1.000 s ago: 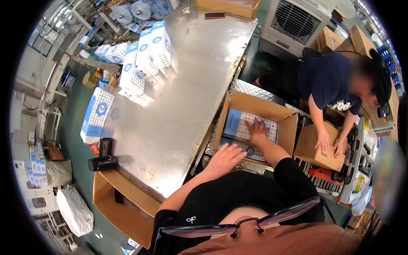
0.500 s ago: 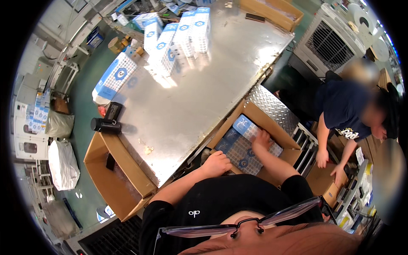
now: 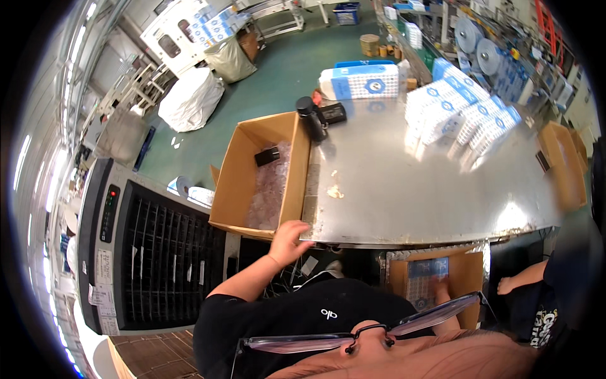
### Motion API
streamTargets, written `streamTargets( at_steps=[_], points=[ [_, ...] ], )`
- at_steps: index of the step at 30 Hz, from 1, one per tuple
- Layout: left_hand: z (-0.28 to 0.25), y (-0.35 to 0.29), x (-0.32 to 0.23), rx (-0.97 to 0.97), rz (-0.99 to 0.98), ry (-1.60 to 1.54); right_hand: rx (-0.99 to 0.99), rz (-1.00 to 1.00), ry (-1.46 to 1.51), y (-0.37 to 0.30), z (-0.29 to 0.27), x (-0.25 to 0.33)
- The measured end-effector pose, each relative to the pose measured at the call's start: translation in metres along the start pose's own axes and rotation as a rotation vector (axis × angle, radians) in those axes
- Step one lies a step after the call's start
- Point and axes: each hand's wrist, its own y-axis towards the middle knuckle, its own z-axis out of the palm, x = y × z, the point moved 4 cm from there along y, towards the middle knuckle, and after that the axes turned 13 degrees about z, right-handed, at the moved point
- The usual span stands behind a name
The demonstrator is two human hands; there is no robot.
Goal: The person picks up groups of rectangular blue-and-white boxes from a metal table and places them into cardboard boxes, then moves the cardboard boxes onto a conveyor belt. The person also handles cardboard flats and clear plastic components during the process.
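Lead inspector: How is the left hand (image 3: 289, 243) found?

Second inspector: It is found at the near left corner of the smooth silver metal tabletop (image 3: 404, 196), with the fingers extended and slightly bent. It is set just beside the near end of a long open brown cardboard box (image 3: 297, 170); whether that box is touched cannot be told.

Lead inspector: And the right hand (image 3: 442, 287)?

Second inspector: It is seen inside a second, squarer open brown cardboard box (image 3: 467, 271), positioned below the near edge of the tabletop, toward the near right corner. The fingers are partly obscured by shadow and the eyeglasses, so it cannot be told whether they are spread or closed.

Lead inspector: Where are the packs located?

Second inspector: Blue-and-white printed rectangular packs (image 3: 423, 284) are contained in the squarer box, toward its left wall, with the right hand at their right side. A group of upright blue-and-white wrapped packs (image 3: 445, 104) is noted near the far edge of the tabletop. One blue-and-white oblong pack (image 3: 366, 82) is laid at the far left corner.

Lead inspector: What is recorded along the left edge?

Second inspector: A black cylindrical container (image 3: 310, 119) and a black oblong object (image 3: 333, 114) are recorded side by side. Crumpled clear plastic (image 3: 268, 196) and a small black block (image 3: 267, 156) are held in the long box.
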Motion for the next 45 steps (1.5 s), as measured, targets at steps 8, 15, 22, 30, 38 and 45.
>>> streamTargets(
  at_steps=[8, 15, 22, 30, 38, 45],
  points=[
    [-0.065, -0.059, 0.232, -0.134, -0.327, 0.215, -0.437, -0.735, 0.625, -0.270, -0.226, 0.217],
    [-0.012, -0.002, 0.465, 0.031, -0.530, 0.143, 0.018, -1.044, 0.397, -0.434, -0.042, 0.426],
    [0.046, 0.051, 0.596, 0.185, -0.734, 0.141, 0.101, -0.698, 0.560, -0.445, 0.022, 0.428],
    [0.145, -0.007, 0.604, 0.605, -0.744, -0.069, 0.053, -0.711, 0.308, -0.461, -0.001, 0.506],
    [0.034, 0.029, 0.458, -0.350, -0.705, -0.948, 0.311, -0.769, 0.729, -0.461, 0.024, 0.624],
    [0.002, 0.088, 0.353, 0.206, -0.444, -1.518, 0.558, -0.704, 0.921, -0.426, 0.026, 0.687]
  ],
)
